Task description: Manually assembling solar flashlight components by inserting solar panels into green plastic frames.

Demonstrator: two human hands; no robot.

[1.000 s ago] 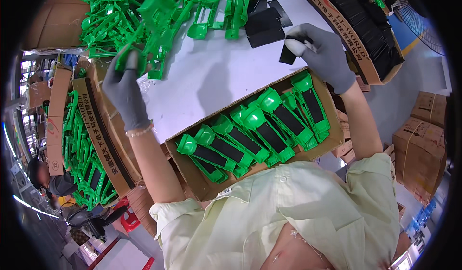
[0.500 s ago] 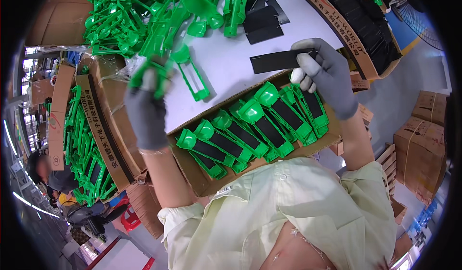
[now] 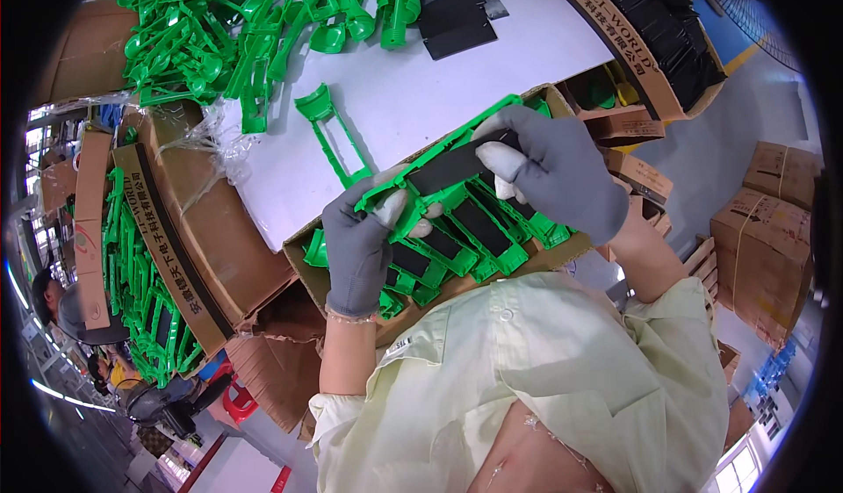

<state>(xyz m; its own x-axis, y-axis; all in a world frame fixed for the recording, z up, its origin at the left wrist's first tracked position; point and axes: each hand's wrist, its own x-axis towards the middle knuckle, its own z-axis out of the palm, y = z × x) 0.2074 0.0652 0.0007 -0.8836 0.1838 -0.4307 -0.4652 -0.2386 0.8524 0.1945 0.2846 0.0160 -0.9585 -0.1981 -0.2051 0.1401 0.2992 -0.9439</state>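
My gloved left hand (image 3: 358,251) grips one end of a green plastic frame (image 3: 406,223) between thumb and fingers. With the thumb and fingers of my gloved right hand (image 3: 566,172), I hold a thin black rectangular plate (image 3: 443,170) against that frame. Plate and frame lie together over a cardboard box (image 3: 569,254). Inside the box stand several green frames with black plates in them (image 3: 481,225), partly hidden by my hands. Just beyond my left hand, a single green frame (image 3: 316,105) with an open middle rests on the white tabletop (image 3: 553,32).
A heap of green frames (image 3: 189,54) covers the far left of the table, beside black plates (image 3: 457,23). Cartons hold green frames (image 3: 132,273) at left and black pieces (image 3: 659,28) at far right. Stacked cartons (image 3: 760,251) stand right. A person (image 3: 75,304) is at far left.
My left hand has moved right and nearer with a green frame. The black plate in my right hand has come down against that frame. The view has shifted slightly.
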